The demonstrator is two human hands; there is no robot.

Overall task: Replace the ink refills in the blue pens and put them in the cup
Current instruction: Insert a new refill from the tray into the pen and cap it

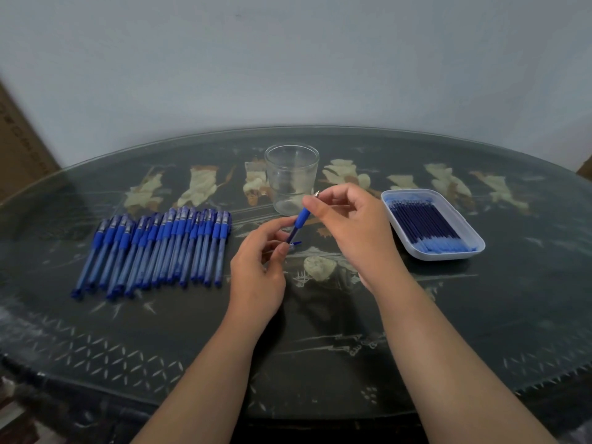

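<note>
Both bare forearms are extended forward from the lower edge and are angled inward, so that the hands are set close together. The left hand (259,267) is held lower, its thumb and curled fingers pinched on the lower barrel of a pen (301,219). The right hand (355,232) is held just above, back upward, thumb and forefinger closed on the pen's upper end.

I seem to be in a home: the worktop (96,331) is a dark, glass-topped oval table with pale inlaid figures, a plain wall (288,59) behind it and a cardboard box (19,149) beyond its left end.
</note>
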